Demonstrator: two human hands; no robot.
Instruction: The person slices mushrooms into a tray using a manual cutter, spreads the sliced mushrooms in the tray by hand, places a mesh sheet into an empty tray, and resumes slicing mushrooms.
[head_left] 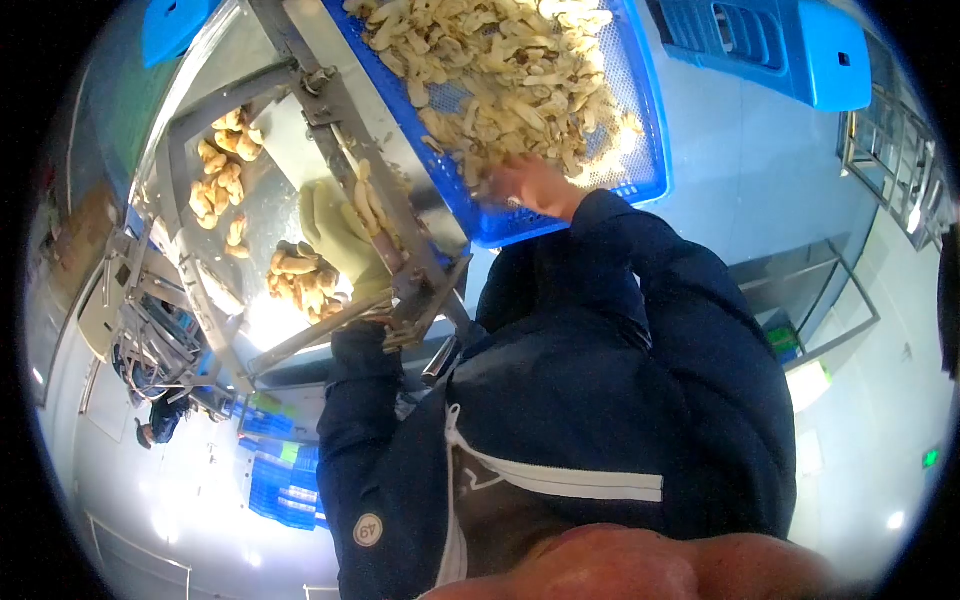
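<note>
My right hand (538,187), bare and blurred at the fingers, is at the near end of a blue perforated basket (655,120). It touches the pale slices (520,95), which look like sliced mushrooms and fill much of the basket. My left sleeve (362,350) ends at a metal bar. Just beyond that bar a pale yellow-green glove (340,235) lies over the steel surface. Whether my left hand is inside it cannot be told, as the bar hides the wrist. Whole tan mushroom-like pieces (302,280) are heaped beside the glove.
A metal frame (345,150) with stray slices on it stands between the steel surface and the basket. More whole pieces (218,185) lie farther left. A blue plastic stool (790,50) is at upper right. Stacked blue crates (283,485) and another person (160,420) appear at lower left.
</note>
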